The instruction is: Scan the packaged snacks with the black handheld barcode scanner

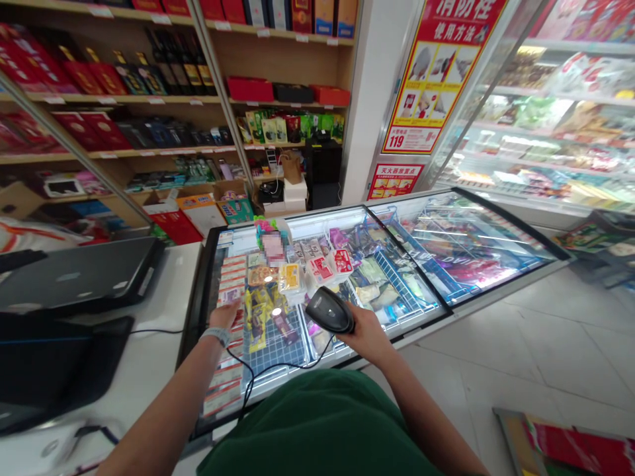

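Barcode scanner [331,313] aims up and left over a glass-topped chest freezer [202,297]

The scanner is in the right hand [368,336], above the near part of the freezer's glass. Its rounded head points to the upper left and its long axis slants down to the right, into the palm; the fingers are closed around the grip. The casing is smooth black plastic, oval at the head, and a thin black cord [251,383] sags from it leftward over the glass.

The left hand [227,316], with a pale band [217,336] at the wrist, reaches over the freezer's left end, beside a column of red-and-white printed labels [221,389] — whether its fingers grip anything cannot be told.

Beyond the scanner, clear plastic tubs sit close together on the lid, one with a yellow label [290,277], others with red ones [320,269]. Under the glass, a grid-like wire basket [270,355] holds glossy yellow packets [255,318], and a blue wire basket [403,274] stands farther right among more wrapped packs. On the left, a white counter [166,294] carries a dark, flat-lidded device [82,274]. Open cardboard cartons [198,215] stand behind.
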{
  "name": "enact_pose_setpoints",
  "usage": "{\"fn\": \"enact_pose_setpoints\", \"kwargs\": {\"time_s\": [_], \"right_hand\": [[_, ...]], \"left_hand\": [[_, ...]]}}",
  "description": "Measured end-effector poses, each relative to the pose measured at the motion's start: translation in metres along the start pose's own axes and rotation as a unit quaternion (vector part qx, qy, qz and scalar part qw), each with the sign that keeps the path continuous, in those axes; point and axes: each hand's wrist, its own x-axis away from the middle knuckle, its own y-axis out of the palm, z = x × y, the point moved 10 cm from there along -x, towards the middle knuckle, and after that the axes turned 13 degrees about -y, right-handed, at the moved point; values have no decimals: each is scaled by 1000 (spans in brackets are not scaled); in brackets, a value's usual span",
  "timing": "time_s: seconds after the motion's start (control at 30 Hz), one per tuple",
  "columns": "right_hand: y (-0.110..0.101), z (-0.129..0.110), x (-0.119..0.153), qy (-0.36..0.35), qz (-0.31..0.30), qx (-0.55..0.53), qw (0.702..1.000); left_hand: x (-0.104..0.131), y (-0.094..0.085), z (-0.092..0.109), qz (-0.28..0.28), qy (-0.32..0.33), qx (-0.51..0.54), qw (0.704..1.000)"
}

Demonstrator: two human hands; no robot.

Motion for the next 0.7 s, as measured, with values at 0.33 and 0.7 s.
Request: {"fn": "enact_pose_setpoints", "kwargs": {"time_s": [0.33, 0.7], "right_hand": [[-2, 10, 9, 21, 18, -15, 1000], [-3, 12, 16, 25, 27, -2, 999]], "left_hand": [[88, 99, 20, -210, 2, 10, 978], [98, 101, 30, -165, 7, 16, 986]]}}
